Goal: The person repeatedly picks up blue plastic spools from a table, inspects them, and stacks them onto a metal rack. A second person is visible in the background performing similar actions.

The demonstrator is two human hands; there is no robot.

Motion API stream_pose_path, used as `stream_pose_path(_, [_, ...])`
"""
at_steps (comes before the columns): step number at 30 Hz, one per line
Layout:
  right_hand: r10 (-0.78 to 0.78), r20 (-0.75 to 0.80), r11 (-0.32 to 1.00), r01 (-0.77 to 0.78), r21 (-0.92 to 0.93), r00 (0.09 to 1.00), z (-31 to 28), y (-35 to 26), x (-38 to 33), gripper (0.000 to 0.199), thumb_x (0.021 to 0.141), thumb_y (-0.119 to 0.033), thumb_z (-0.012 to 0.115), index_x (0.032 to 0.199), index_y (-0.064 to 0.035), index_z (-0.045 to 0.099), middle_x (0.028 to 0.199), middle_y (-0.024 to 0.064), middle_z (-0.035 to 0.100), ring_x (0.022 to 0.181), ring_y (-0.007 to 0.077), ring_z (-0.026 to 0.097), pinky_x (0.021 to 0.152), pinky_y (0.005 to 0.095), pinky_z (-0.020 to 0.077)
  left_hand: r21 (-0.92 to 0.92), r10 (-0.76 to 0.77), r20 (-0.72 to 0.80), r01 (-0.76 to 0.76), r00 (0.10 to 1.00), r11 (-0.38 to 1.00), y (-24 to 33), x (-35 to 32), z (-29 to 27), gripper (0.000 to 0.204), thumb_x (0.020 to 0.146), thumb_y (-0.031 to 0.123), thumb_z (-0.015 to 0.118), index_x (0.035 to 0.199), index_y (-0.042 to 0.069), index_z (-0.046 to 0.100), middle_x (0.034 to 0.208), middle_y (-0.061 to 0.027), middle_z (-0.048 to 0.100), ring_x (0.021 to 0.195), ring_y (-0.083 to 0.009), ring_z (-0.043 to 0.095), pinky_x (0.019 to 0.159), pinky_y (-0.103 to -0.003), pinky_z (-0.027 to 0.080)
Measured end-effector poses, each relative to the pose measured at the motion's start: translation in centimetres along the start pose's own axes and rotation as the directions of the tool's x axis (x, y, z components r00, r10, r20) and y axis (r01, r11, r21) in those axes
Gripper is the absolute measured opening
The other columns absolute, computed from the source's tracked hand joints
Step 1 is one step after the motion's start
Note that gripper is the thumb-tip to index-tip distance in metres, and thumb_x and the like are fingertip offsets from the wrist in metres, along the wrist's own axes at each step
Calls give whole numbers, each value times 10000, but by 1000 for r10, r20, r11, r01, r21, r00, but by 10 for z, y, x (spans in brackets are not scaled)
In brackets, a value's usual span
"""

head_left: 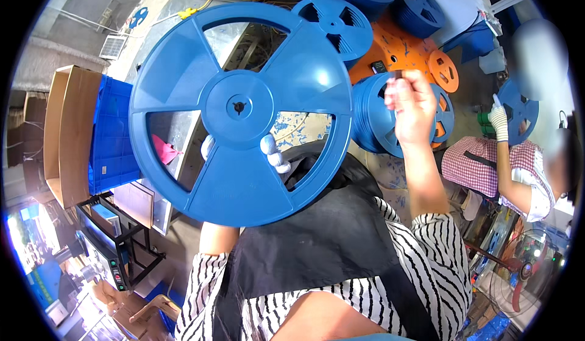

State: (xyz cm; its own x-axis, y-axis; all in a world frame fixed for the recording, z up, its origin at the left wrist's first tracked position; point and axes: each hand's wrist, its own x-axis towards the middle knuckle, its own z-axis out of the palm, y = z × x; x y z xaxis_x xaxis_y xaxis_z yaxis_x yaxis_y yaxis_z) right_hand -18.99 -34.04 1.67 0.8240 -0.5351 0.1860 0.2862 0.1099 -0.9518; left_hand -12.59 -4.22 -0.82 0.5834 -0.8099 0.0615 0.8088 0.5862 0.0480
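Note:
A large blue plastic reel with cut-out windows and a small centre hole is held up in front of me, its flat face toward me. My left hand, in a white glove, grips the reel's lower spoke from behind; its fingertips show in the windows on both sides, while the palm is hidden. My bare right hand is raised to the right, apart from the reel. Its fingertips are pinched round a small dark piece, too small and blurred to name.
Stacked blue reels stand beyond my right hand, others around an orange surface with an orange reel. To the left are a blue crate, a cardboard box and a black-framed machine. A co-worker's gloved hand touches another reel.

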Motion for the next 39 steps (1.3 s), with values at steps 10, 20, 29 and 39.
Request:
stream_pose_path(10, [256, -813, 965, -181, 187, 523, -147, 92, -92, 174, 976, -267, 526, 909, -107, 535, 764, 5, 565, 668, 114, 560, 562, 242, 434, 549, -212, -303, 351, 929, 759, -11, 124, -30, 548, 883, 325, 599, 1309, 15, 449, 1043, -140, 572, 927, -234, 568, 863, -345, 465])
stream_pose_path(20, [432, -891, 899, -143, 413, 142, -232, 181, -138, 314, 999, -293, 461, 1183, -48, 524, 1170, 76, 613, 1034, 206, 570, 877, 366, 420, 473, -282, -326, -103, 902, -875, -130, 243, -100, 864, 732, 341, 716, 1465, 117, 316, 1023, -236, 603, 935, -374, 612, 835, -432, 488])
stream_pose_path(29, [434, -837, 901, -158, 404, 332, -257, 185, -114, 423, 1021, -292, 401, 1335, -11, 359, 1322, 175, 528, 1155, 259, 547, 1000, 400, 419, 265, -366, -256, -299, 895, -916, -192, 264, -172, 856, 732, 356, 718, 1465, 154, 325, 1073, -200, 568, 1045, -348, 547, 970, -512, 372])
stream_pose_path(39, [418, -902, 903, -157, 400, 107, -287, 196, -137, 293, 994, -263, 442, 1198, -52, 452, 1204, 122, 629, 984, 176, 593, 757, 299, 444, 947, -318, -238, 293, 917, 135, -116, 293, -94, 651, 799, 267, 711, 1372, 88, 461, 1038, -118, 633, 929, -243, 613, 872, -371, 492])
